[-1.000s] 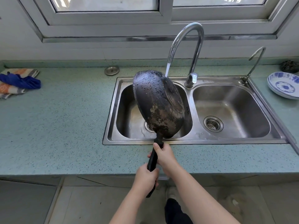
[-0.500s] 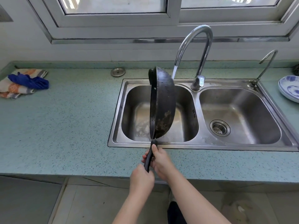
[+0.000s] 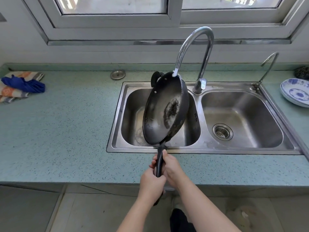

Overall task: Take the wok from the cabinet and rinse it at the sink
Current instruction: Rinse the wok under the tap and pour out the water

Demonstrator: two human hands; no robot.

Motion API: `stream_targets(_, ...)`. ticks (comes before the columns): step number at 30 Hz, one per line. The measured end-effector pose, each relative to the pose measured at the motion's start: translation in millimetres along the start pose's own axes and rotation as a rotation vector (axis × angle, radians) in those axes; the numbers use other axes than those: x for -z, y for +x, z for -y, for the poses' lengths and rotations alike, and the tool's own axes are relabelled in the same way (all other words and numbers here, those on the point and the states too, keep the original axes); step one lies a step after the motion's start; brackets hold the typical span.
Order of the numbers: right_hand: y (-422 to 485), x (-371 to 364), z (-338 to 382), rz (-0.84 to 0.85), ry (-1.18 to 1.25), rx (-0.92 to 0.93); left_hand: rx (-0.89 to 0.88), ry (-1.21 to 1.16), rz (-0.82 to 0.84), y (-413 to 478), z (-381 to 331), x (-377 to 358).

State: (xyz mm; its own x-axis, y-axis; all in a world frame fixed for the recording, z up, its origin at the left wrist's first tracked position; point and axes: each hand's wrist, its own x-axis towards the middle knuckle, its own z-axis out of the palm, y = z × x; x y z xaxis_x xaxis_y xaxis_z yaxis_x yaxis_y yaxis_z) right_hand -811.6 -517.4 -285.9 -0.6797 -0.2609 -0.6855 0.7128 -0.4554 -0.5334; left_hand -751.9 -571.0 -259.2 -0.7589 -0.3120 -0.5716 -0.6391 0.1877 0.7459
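While left hand [image 3: 151, 185] and right hand [image 3: 173, 166] clench its slim black handle [image 3: 159, 162], the round scorched wok [image 3: 165, 111] tilts.

Wok [image 3: 160, 114]: dark metal, wet sheen inside around a rough blackened patch (outer wall scorched, mottled). Handle [image 3: 159, 158]: glossy black plastic. Sink [image 3: 217, 150] and tap [image 3: 201, 30], centre to 1 o'clock: brushed and polished steel. Surface [image 3: 66, 131]: matt speckled teal stone. Cloth [image 3: 20, 87], 9 o'clock: woven fabric. Plate [image 3: 294, 94], 3 o'clock: glazed ceramic.
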Motion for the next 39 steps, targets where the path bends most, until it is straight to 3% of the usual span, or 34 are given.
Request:
stream_targets(8,9,11,-2,-0.024,0.042,-0.061,-0.057,0.048,-0.025,1,1,-12)
stream_targets(14,7,14,8,0.000,-0.202,-0.042,-0.027,0.017,-0.002,6,3,-17)
stream_targets(18,5,13,9,0.000,-0.319,-0.039,0.085,-0.234,0.081,5,5,-12)
stream_targets(22,3,9,11,-0.033,-0.360,-0.060,0.267,-0.589,0.326,0,10,-7)
stream_targets(31,-2,-1,18,-0.035,-0.386,-0.089,0.103,-0.361,0.152,-1,7,-12)
stream_targets(39,8,-14,4,0.040,-0.241,-0.110,-0.060,0.052,-0.012,7,15,6)
